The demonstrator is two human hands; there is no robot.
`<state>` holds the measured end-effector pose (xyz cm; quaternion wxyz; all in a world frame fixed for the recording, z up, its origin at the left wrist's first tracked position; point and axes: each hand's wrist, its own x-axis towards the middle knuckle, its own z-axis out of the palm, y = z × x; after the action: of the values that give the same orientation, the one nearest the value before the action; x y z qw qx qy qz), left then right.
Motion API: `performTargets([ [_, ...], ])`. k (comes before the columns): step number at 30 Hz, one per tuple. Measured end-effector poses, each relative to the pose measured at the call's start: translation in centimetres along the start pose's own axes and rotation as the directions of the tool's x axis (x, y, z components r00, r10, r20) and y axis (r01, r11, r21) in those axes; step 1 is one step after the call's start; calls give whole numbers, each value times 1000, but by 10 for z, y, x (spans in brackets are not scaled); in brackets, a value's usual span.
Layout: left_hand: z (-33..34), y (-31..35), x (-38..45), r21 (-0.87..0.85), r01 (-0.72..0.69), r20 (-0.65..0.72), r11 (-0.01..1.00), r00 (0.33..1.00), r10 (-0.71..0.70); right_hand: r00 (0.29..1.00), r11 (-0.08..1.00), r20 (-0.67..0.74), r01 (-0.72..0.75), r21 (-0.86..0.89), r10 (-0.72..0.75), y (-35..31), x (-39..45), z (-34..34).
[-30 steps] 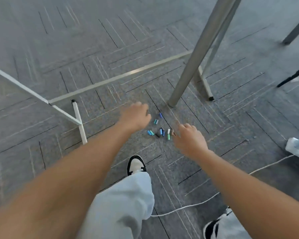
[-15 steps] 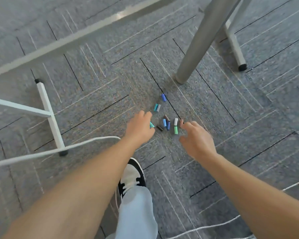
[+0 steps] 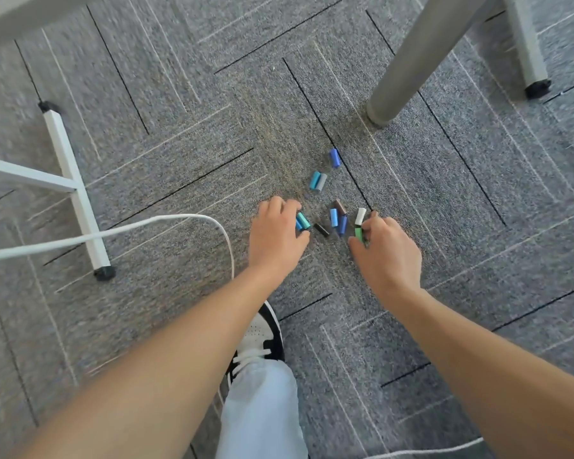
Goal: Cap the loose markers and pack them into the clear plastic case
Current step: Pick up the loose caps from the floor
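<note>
Several small marker caps lie scattered on the grey carpet. My left hand point(image 3: 275, 235) curls its fingers round two teal and blue caps point(image 3: 302, 221). My right hand point(image 3: 383, 251) pinches a green cap point(image 3: 359, 234), with a white cap point(image 3: 360, 216) just beyond its fingers. Between my hands lie a black cap point(image 3: 321, 229), a light blue cap point(image 3: 334, 217), a blue cap point(image 3: 342, 225) and a brown cap point(image 3: 340, 206). Farther off sit a light blue and grey pair point(image 3: 318, 181) and one blue cap point(image 3: 334, 158). No markers and no clear case are in view.
A thick grey table leg point(image 3: 411, 61) stands beyond the caps at the right. A white frame leg point(image 3: 77, 197) stands at the left, another foot point(image 3: 537, 84) at the far right. A white cable point(image 3: 113, 231) loops past my left wrist. My shoe point(image 3: 262, 339) is below.
The view has dropped closer to the floor. Both hands have come down onto the caps: the left now grips the teal and blue ones, the right pinches the green one.
</note>
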<state>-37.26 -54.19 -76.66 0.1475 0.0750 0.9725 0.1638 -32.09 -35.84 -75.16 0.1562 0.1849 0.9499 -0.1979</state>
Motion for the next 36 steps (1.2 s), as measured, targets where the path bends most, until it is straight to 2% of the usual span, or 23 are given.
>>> performTargets([
  [4, 3, 0, -1, -13, 9, -25, 1000, 1000, -10, 999, 998, -36, -16, -56, 14, -5, 2, 3],
  [9, 5, -3, -1, -62, 13, -31, 998, 999, -15, 999, 1000, -49, -11, -23, 10, -2, 1, 8],
  [13, 3, 0, -6, -198, 73, -40, 977, 996, -83, 998, 994, -55, -3, 108, 9, 2, -2, 7],
  [16, 2, 4, -11, -392, 158, -9, 906, 984, -176, 999, 966, -33, -22, 259, 31, 7, -2, 2],
  [18, 1, 9, -13, -502, 228, 24, 834, 968, -250, 998, 915, 24, -56, 400, 50, 12, -1, 1],
  [21, 3, 13, -13, -576, 311, 98, 756, 944, -314, 986, 783, 127, -166, 599, 112, 16, 0, -2],
  [25, 7, 14, -11, -616, 368, 183, 696, 927, -328, 965, 673, 215, -258, 694, 148, 19, 3, -5],
  [27, 8, 15, -9, -591, 367, 188, 719, 929, -319, 970, 689, 210, -233, 686, 119, 23, 4, -3],
  [29, 5, 16, -7, -523, 329, 151, 786, 944, -295, 982, 758, 156, -181, 627, 105, 26, 5, 0],
  [33, 7, 13, -4, -294, 191, 85, 937, 981, -173, 996, 931, 3, -80, 356, 84, 29, 10, -2],
  [36, 9, 13, 1, -224, 160, 68, 962, 987, -148, 999, 968, 6, -46, 247, 46, 32, 18, -3],
])
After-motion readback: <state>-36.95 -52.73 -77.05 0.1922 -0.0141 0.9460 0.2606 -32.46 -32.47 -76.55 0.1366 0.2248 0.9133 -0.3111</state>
